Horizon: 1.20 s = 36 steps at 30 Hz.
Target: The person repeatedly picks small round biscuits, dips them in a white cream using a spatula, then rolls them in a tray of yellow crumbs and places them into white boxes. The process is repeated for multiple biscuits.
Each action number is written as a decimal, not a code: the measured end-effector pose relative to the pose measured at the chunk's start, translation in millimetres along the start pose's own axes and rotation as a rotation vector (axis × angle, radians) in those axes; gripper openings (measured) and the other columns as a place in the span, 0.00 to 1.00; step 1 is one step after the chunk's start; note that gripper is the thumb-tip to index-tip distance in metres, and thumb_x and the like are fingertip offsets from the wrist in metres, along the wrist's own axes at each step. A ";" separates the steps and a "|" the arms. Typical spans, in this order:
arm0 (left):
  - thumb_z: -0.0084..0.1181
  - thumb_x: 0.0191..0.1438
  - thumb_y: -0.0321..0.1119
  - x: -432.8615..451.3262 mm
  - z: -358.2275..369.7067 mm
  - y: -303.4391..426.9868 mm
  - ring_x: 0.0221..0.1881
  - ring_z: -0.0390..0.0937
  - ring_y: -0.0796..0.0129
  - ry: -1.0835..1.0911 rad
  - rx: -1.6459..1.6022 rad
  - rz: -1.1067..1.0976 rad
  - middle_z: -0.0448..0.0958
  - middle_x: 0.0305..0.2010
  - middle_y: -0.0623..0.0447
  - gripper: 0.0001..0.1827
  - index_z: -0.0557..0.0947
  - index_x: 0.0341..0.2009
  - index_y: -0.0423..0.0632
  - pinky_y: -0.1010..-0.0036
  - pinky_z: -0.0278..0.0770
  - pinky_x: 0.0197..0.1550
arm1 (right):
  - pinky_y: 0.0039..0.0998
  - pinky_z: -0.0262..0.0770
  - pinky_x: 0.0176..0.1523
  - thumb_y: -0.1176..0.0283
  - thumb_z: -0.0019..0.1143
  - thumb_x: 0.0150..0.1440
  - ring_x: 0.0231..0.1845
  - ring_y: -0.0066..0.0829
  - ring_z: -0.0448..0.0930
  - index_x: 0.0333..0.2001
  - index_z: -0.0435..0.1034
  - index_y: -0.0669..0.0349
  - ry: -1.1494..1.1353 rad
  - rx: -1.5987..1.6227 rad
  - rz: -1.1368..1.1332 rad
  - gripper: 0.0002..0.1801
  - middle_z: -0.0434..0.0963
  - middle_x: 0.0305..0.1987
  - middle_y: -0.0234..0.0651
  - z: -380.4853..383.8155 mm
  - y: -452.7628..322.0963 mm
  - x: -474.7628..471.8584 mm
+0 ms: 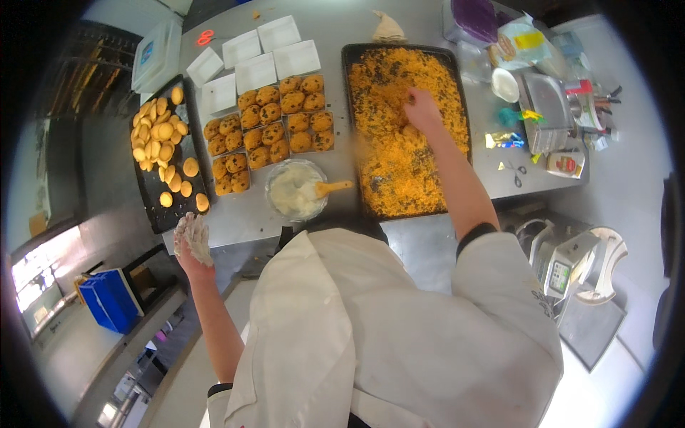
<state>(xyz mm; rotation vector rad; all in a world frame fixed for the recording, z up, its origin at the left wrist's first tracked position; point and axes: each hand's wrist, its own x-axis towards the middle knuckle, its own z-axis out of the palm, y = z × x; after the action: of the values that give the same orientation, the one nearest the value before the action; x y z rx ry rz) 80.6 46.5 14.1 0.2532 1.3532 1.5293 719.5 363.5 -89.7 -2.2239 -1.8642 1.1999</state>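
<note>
My left hand is smeared with thick white cream. It hovers at the table's front edge, just off the near end of a black baking tray, and holds nothing visible. That tray carries a heap of small round golden cakes. My right hand reaches into a large dark tray of orange shredded floss mixed with dark flakes. Its fingers are curled down at the floss, hiding what they may grip. Just below them a rounded, floss-covered lump shows.
Between the trays stand white boxes of coated balls, other white boxes, and a bowl of cream with a yellow-handled spatula. At right lie scissors, packets and plastic containers. A kitchen scale sits lower right.
</note>
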 end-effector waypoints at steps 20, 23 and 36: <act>0.52 0.78 0.42 7.0 50.5 3.3 0.78 0.70 0.43 -0.032 0.128 0.034 0.72 0.77 0.42 0.23 0.74 0.69 0.42 0.48 0.69 0.79 | 0.51 0.79 0.72 0.53 0.77 0.61 0.77 0.55 0.69 0.77 0.61 0.56 0.244 0.235 0.050 0.47 0.61 0.80 0.49 58.9 16.6 -80.9; 0.51 0.78 0.39 3.4 52.6 4.3 0.78 0.70 0.42 0.040 0.080 0.023 0.72 0.77 0.41 0.23 0.73 0.70 0.41 0.48 0.70 0.79 | 0.47 0.82 0.69 0.57 0.74 0.64 0.71 0.51 0.76 0.76 0.62 0.58 0.477 0.031 -0.127 0.43 0.64 0.79 0.49 60.0 13.8 -85.5; 0.43 0.79 0.43 -11.0 21.4 -2.4 0.81 0.66 0.45 0.178 0.057 -0.017 0.70 0.80 0.44 0.25 0.71 0.73 0.44 0.48 0.63 0.81 | 0.48 0.79 0.71 0.54 0.77 0.62 0.71 0.49 0.76 0.75 0.64 0.58 0.322 0.084 0.102 0.44 0.71 0.73 0.49 53.7 5.9 -84.1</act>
<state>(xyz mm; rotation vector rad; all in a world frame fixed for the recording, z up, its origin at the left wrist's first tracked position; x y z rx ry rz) 102.2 50.6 24.4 0.1430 1.5362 1.5293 695.1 266.7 -85.0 -2.3230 -1.5692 0.8477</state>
